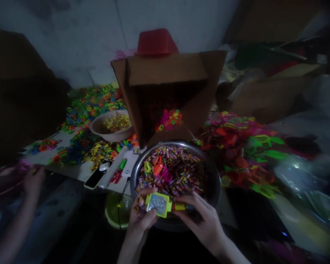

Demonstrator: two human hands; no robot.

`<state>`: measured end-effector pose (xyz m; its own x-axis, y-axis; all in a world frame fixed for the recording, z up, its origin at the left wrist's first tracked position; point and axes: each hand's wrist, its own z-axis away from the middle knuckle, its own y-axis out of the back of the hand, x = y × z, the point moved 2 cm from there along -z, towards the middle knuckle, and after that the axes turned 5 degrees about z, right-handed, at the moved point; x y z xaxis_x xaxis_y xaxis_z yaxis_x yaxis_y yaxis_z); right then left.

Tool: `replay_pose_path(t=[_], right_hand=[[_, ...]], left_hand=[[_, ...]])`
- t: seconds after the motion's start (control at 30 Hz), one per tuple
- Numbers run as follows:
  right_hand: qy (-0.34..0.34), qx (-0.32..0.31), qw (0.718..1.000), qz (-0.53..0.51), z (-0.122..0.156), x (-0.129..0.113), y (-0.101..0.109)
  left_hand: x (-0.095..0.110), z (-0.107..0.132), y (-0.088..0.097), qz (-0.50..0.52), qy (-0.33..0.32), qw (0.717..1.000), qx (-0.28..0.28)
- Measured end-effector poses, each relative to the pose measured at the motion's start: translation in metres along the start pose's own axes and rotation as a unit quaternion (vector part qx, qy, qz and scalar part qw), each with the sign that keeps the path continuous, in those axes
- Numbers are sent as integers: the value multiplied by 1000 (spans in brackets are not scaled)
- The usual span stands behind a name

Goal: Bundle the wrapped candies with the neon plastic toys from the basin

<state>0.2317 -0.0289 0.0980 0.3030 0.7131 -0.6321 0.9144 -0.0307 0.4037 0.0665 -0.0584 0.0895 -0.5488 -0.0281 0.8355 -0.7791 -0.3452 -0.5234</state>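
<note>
My left hand (143, 214) grips a yellow toy watch (158, 204) with a clear square face, its thumb on the lower edge. Several small wrapped sticks (139, 205) are tucked in the same hand's fingers. At the watch's right end, my right hand (199, 216) is closed on a small wrapped stick (180, 206) with a yellow band; it lines up with the watch's strap end. Both hands are over the near rim of a steel bowl (217, 179). Wrapped sticks (187, 168) fill that bowl, with orange (157, 167), yellow-green and pink toy watches on top.
Behind the bowl a cardboard box (167, 69) lies open towards me, with bright toy pieces inside. Piles of coloured toy pieces (242, 154) flank it. A white basin (110, 136), a phone (95, 179) and a green basin (111, 212) are to the left. Another person's hand (34, 179) works at far left.
</note>
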Motion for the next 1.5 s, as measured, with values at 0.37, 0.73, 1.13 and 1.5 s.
replay_pose_path(t=[0.37, 0.73, 1.13, 1.5], right_hand=[[-19, 10, 1000, 11, 0, -6, 9], [-40, -196, 979, 28, -1, -3, 3], [-144, -209, 966, -47, 12, 8, -5], [-301, -205, 869, -334, 13, 4, -20]], left_hand=[[-3, -4, 6, 99, 61, 991, 64], [-2, -1, 1, -77, 19, 992, -94], [3, 3, -4, -116, -7, 982, -148], [0, -7, 3, -111, 0, 984, -139]])
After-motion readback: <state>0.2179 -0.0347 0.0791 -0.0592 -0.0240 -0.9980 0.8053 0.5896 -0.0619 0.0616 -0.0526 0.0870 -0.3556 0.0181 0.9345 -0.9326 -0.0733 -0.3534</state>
